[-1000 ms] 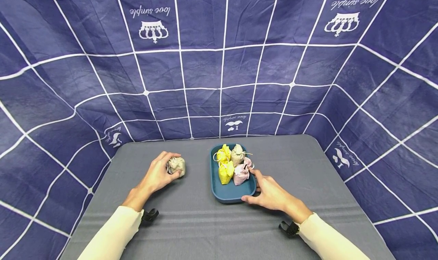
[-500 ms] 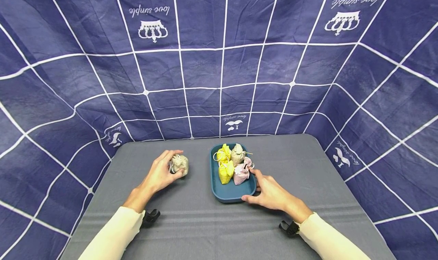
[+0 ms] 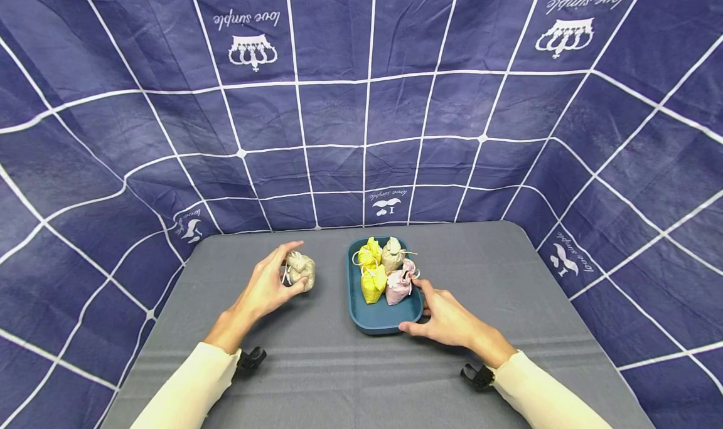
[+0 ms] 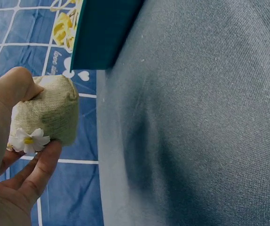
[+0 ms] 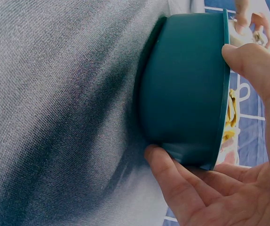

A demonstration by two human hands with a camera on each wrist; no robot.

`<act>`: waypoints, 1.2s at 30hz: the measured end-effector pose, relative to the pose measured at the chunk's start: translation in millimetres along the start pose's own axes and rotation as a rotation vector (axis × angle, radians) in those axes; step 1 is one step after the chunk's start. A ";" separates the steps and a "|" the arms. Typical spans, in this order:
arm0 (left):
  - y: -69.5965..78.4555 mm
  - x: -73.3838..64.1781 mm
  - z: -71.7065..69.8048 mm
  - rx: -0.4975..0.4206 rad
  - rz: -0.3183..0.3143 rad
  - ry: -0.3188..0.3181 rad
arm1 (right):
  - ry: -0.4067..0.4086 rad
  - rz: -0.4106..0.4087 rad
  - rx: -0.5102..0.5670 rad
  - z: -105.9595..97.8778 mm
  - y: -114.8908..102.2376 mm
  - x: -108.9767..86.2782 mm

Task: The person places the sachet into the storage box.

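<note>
My left hand (image 3: 270, 286) pinches a beige drawstring pouch (image 3: 301, 273) between thumb and fingers, left of the blue tray (image 3: 375, 323). In the left wrist view the pouch (image 4: 57, 110) seems raised off the grey surface, and a white daisy with a yellow centre shows on it. My right hand (image 3: 446, 319) grips the tray's near right corner; in the right wrist view the thumb lies on the rim and fingers bear against the outer wall (image 5: 184, 89). Inside the tray stand two yellow pouches (image 3: 373, 285), a second beige pouch (image 3: 392, 256) and a pink pouch (image 3: 399, 285).
A grey cloth-covered table (image 3: 316, 379) lies under both hands. Blue curtains (image 3: 339, 115) with white grid lines hang behind it and at both sides. A black strap device (image 3: 477, 376) sits on the right wrist, another (image 3: 251, 357) on the left.
The left hand has carried the beige pouch a short way right, towards the tray, and the pouch has tilted a little. My right hand and the tray have stayed in place.
</note>
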State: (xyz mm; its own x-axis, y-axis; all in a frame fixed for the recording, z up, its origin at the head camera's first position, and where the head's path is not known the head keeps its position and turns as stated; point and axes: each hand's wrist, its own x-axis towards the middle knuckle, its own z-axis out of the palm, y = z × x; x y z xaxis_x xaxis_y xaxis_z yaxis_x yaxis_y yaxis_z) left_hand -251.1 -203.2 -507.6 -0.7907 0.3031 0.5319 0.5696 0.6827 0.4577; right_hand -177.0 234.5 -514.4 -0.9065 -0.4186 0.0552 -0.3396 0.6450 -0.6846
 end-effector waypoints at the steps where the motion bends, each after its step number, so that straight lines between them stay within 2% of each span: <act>1: 0.9 0.3 0.0 -0.009 -0.004 -0.001 | -0.001 0.001 0.003 -0.1 -0.2 -0.1; 7: 9.0 3.1 -1.7 -0.043 -0.018 -0.009 | 0.002 0.001 -0.003 -0.3 -0.3 -0.3; 23: 27.9 7.0 -2.9 -0.059 0.005 -0.005 | 0.009 -0.009 -0.029 0.4 0.5 0.5; 36: 34.1 4.2 1.6 -0.048 0.050 -0.004 | 0.004 0.000 -0.018 -0.2 0.0 -0.1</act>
State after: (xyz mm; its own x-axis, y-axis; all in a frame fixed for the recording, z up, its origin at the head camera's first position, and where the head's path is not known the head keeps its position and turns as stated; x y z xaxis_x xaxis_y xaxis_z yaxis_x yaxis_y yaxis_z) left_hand -235.3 -177.6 -490.9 -0.7618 0.3389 0.5520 0.6185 0.6337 0.4646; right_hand -177.0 234.7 -514.2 -0.9072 -0.4167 0.0581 -0.3444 0.6561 -0.6715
